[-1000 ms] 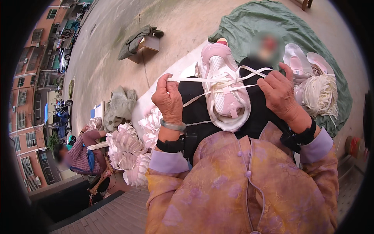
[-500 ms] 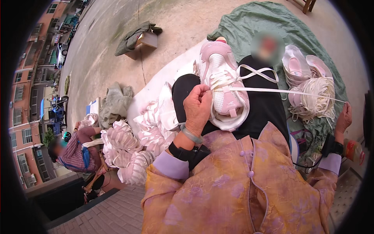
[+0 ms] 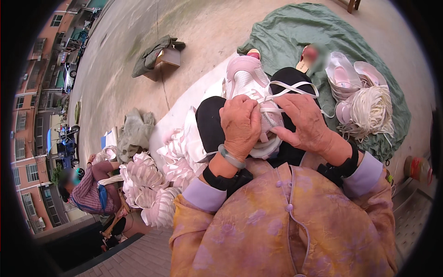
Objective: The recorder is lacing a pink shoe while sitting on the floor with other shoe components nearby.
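A pink and white sports shoe lies on my lap, toe pointing away. My left hand rests on the shoe's lacing area, fingers curled around it. Beside it, my right hand pinches the white lace, which loops over the shoe's tongue toward the right. Both hands touch the shoe and sit close together. The lower half of the shoe is hidden under my hands.
A green cloth on the ground holds several pink shoes and a bundle of white laces. Stacks of white shoes lie at my left. Another person sits lower left. A box stands on the concrete.
My right hand, stretched far right pulling the lace taut, has come back to the shoe. My left hand has lowered onto the shoe's lacing.
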The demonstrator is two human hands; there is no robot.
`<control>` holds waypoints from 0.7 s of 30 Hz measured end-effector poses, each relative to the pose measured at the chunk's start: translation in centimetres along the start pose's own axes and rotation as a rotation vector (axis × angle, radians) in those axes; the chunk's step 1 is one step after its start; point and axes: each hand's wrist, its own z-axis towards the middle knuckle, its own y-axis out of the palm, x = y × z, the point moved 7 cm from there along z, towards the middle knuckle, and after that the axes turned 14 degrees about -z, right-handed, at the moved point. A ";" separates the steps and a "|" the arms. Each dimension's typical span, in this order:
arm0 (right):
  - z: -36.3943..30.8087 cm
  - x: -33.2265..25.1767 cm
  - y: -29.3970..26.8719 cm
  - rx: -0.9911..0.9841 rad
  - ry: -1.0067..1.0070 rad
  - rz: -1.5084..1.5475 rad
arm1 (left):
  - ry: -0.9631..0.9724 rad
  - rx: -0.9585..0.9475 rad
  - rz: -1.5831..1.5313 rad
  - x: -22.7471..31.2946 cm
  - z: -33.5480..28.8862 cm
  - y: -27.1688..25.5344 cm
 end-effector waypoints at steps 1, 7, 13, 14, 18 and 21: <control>0.2 -0.4 0.8 0.001 0.005 -0.003 | 0.003 0.036 0.017 0.2 -0.1 -0.1; 0.5 -0.3 2.5 -0.051 0.040 -0.026 | 0.076 0.030 0.033 1.0 -0.2 -0.5; 1.1 3.1 4.0 -0.082 0.179 0.026 | -0.028 -0.057 0.031 0.0 0.3 0.3; 1.4 3.1 4.0 -0.082 0.182 0.025 | -0.027 -0.059 0.029 0.1 0.2 0.4; 2.1 2.7 5.7 -0.318 0.106 -0.163 | 0.037 -0.016 0.009 0.9 -0.9 0.1; 2.2 2.6 4.7 -0.225 0.063 -0.144 | 0.048 -0.044 0.034 1.5 -1.6 0.1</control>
